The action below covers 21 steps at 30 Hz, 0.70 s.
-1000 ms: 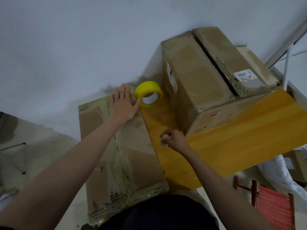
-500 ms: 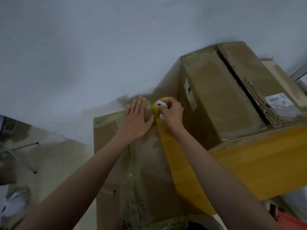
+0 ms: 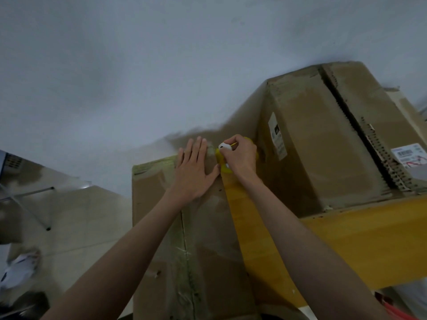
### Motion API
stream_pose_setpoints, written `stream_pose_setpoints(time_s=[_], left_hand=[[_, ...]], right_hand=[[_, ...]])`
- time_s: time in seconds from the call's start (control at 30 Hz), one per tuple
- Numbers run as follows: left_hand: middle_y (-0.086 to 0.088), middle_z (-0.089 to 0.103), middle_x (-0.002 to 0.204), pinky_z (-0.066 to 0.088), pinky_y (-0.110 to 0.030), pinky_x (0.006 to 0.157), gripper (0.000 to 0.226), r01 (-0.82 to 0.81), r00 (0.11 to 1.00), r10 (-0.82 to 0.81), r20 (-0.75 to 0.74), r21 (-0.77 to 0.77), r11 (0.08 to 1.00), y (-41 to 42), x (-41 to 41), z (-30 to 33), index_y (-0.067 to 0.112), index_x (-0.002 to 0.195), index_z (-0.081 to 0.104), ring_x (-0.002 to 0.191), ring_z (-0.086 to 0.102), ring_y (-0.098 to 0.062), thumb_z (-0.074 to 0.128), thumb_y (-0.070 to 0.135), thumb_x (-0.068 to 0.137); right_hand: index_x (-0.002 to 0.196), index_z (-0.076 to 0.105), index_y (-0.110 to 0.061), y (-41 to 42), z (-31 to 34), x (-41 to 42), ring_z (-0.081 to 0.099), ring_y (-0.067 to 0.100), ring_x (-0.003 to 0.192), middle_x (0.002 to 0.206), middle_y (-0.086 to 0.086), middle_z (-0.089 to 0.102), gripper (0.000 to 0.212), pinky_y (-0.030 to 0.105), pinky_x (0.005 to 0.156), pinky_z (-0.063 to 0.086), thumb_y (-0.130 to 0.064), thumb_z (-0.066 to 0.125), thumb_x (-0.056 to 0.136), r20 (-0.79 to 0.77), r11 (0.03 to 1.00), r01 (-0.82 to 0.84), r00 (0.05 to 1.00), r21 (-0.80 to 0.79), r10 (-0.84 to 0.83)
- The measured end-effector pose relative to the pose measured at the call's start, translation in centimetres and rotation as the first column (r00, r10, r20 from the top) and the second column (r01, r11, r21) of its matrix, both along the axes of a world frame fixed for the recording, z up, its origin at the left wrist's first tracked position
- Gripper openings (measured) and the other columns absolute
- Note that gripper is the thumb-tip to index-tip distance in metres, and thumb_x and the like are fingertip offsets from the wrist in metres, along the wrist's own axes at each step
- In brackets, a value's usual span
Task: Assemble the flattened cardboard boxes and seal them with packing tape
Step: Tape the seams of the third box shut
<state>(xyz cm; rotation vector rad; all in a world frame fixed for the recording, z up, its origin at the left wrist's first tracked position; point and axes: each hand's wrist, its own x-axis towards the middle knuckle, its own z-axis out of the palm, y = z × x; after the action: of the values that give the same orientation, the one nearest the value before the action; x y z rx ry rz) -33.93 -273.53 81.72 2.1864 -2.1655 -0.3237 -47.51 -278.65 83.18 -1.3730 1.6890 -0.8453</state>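
**Cutting the tape at the far end of the box seam**

Sealing step, near its end by the look of it: clear tape already runs along the centre seam of the box (image 3: pixel 184 239) standing against the yellow worktop (image 3: pixel 346 239).

- Left hand (image 3: pixel 193 172): flat, fingers straight, pressing the box top near its far edge, across the seam line. Grasping nothing.
- Right hand (image 3: pixel 240 155): clenched around a small white tool (image 3: pixel 223 146), probably a cutter; blade not visible. It sits right on the yellow tape roll (image 3: pixel 223 168), mostly hiding it.
- Tape roll: at the far corner of the worktop, just beside the box's far right edge, touching or nearly touching the left thumb. Between the box and the big closed carton (image 3: pixel 323 146) on the worktop.

Judgement on next move: sever the tape between roll and box, keeping the left palm down so the strip stays tensioned and doesn't lift. Then smooth the free end over the far edge. Watch the cutter path, since the left thumb is very close.

Can't tell whether the strip is already cut; that spot is hidden by the right hand.
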Motion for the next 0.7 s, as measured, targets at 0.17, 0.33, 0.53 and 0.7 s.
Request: stream_pose_setpoints(time_s=[0.17, 0.33, 0.53, 0.7], left_hand=[[0.001, -0.001, 0.168, -0.006, -0.041, 0.124, 0.080, 0.000, 1.000, 0.000, -0.004, -0.013, 1.000, 0.0, 0.1, -0.3, 0.016, 0.160, 0.002, 0.154, -0.009, -0.017, 0.025, 0.062, 0.098], [0.001, 0.002, 0.168, -0.005, -0.041, 0.124, 0.080, -0.002, 1.000, 0.002, -0.010, -0.027, 1.000, 0.0, 0.1, -0.5, 0.016, 0.160, 0.005, 0.154, -0.007, -0.017, 0.027, 0.062, 0.098], [0.000, 0.006, 0.168, -0.004, -0.040, 0.124, 0.081, 0.003, 1.000, -0.003, 0.011, -0.041, 0.999, -0.1, 0.1, -1.0, 0.016, 0.160, 0.007, 0.154, -0.004, -0.018, 0.023, 0.064, 0.097], [0.000, 0.005, 0.168, -0.006, -0.040, 0.124, 0.087, 0.019, 1.000, -0.019, 0.019, -0.032, 0.999, -0.2, 0.6, -1.3, 0.017, 0.160, 0.004, 0.154, -0.006, -0.018, 0.014, 0.071, 0.092]], right_hand=[[0.092, 0.070, -0.015, -0.2, 0.0, 0.1, 0.068, 0.022, 0.071, 0.077, 0.003, 0.069, 0.009, 0.047, 0.073, 0.057, -0.016, 0.072, 0.083, -0.019, 1.000, -0.012, 1.000, 0.001, 0.012], [0.091, 0.071, -0.016, -0.3, 0.1, -0.2, 0.067, 0.018, 0.069, 0.073, 0.001, 0.068, 0.007, 0.045, 0.072, 0.058, -0.018, 0.071, 0.084, -0.040, 0.999, -0.039, 0.998, 0.006, 0.039], [0.087, 0.073, -0.015, 0.1, 0.6, -1.3, 0.069, 0.024, 0.075, 0.072, 0.008, 0.071, 0.009, 0.042, 0.077, 0.058, -0.014, 0.069, 0.080, -0.031, 0.992, -0.099, 0.994, 0.074, 0.102], [0.091, 0.070, -0.020, 1.6, 0.6, -2.6, 0.068, 0.023, 0.084, 0.089, 0.006, 0.070, 0.010, 0.045, 0.080, 0.059, -0.018, 0.070, 0.081, -0.003, 0.967, -0.198, 0.980, 0.163, 0.201]])
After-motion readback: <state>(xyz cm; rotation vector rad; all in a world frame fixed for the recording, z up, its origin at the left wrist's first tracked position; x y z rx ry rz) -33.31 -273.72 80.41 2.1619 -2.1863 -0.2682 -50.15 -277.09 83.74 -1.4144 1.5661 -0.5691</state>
